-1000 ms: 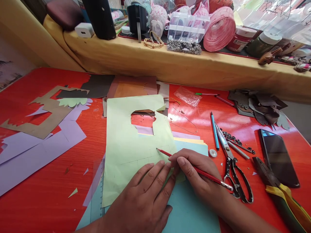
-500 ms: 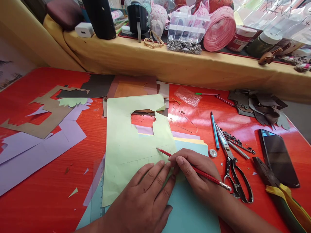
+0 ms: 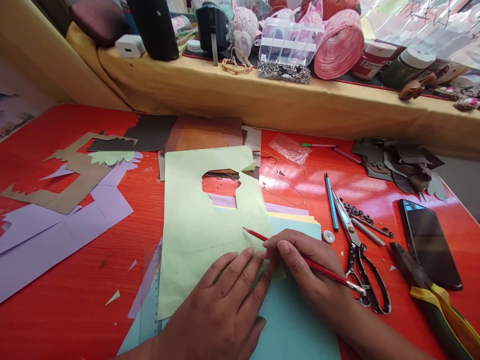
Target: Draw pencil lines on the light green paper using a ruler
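I saw the right hand (image 3: 307, 267) shift slightly rightward, pinching a slim red pencil (image 3: 330, 272), perhaps between strokes; the left hand (image 3: 228, 295) lay flat on the pale-green paper sheet (image 3: 195, 210), top near the red table's far edge.

Single cam on the person's head, close over the red worktop (image 3: 93, 240), facing forward and down, taking in its far edge and the ledge (image 3: 210, 95) behind.

Has scissors (image 3: 350, 231) lying between paper sheet (image 3: 195, 220) and smartphone (image 3: 431, 245), pliers (image 3: 429, 309) before the smartphone, scraps (image 3: 399, 161) behind.
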Available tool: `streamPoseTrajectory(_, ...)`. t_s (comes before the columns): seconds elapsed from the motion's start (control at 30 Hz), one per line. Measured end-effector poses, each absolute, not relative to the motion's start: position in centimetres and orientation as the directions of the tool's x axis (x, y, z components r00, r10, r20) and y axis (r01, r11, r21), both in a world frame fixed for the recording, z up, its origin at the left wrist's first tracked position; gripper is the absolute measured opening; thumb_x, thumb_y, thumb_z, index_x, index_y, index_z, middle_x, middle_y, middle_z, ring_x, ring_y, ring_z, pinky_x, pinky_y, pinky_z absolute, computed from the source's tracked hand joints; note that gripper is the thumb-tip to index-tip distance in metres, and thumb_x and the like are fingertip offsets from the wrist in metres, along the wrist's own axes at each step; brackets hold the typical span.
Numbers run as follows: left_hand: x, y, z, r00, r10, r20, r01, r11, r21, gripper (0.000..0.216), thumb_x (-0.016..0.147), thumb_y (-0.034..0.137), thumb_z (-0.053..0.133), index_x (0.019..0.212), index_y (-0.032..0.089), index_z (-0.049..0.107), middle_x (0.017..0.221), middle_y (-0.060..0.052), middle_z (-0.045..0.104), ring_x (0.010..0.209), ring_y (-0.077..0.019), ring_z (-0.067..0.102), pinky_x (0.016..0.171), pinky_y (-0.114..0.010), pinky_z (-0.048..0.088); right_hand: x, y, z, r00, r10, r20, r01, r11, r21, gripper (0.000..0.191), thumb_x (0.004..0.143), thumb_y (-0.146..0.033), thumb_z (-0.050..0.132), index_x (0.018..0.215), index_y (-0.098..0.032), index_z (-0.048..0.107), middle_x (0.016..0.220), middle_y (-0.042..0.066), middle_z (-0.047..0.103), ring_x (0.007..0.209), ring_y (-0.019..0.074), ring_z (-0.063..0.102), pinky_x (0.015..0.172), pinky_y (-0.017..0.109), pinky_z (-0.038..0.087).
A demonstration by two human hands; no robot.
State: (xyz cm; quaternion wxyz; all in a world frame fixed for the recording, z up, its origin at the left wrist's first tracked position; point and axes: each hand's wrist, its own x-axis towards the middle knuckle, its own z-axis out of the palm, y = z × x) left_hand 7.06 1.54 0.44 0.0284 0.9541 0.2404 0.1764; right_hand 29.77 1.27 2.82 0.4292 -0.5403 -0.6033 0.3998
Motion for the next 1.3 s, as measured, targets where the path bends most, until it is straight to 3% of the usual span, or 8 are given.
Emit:
streamPoseTrajectory(0.27,7.08,1.46,0.51,0.817,0.475,0.328,0.456,-0.879,0.138,0.048,0.112,0.042,0.058,0.151,0.014,0.067,0.160,-0.013,0.065,0.156,-0.0295,0.049,0.133,-0.043,0.027,30.06,1.05,2.22,0.004,0.997,0.074,0.199,0.072,-0.977,0.029,0.117,-0.037,0.059,0.106,-0.026,0.084,0.080,0.001,0.077,0.069,0.0159,0.074,0.065,0.025,0.059)
streamPoseTrajectory(0.57,7.06,1.53,0.29,0.813,0.465,0.352,0.449,-0.884,0.131,0.052,0.113,0.042,0.057,0.153,0.011,0.065,0.161,-0.015,0.064,0.156,-0.0298,0.049,0.133,-0.043,0.026,29.93,1.37,2.68,-0.087,0.993,0.081,0.324,0.105,-0.940,0.026,0.113,-0.026,0.060,0.102,-0.025,0.083,0.083,0.001,0.079,0.074,0.0165,0.076,0.068,0.025,0.058)
streamPoseTrajectory(1.3,7.21,1.82,-0.06,0.802,0.438,0.407,0.428,-0.896,0.120,0.054,0.112,0.043,0.057,0.155,0.010,0.063,0.162,-0.015,0.063,0.155,-0.0295,0.049,0.132,-0.043,0.025,29.60,1.58,2.78,-0.098,0.992,0.075,0.374,0.107,-0.921,0.025,0.112,-0.023,0.058,0.100,-0.024,0.080,0.087,0.003,0.081,0.074,0.0178,0.076,0.070,0.027,0.059)
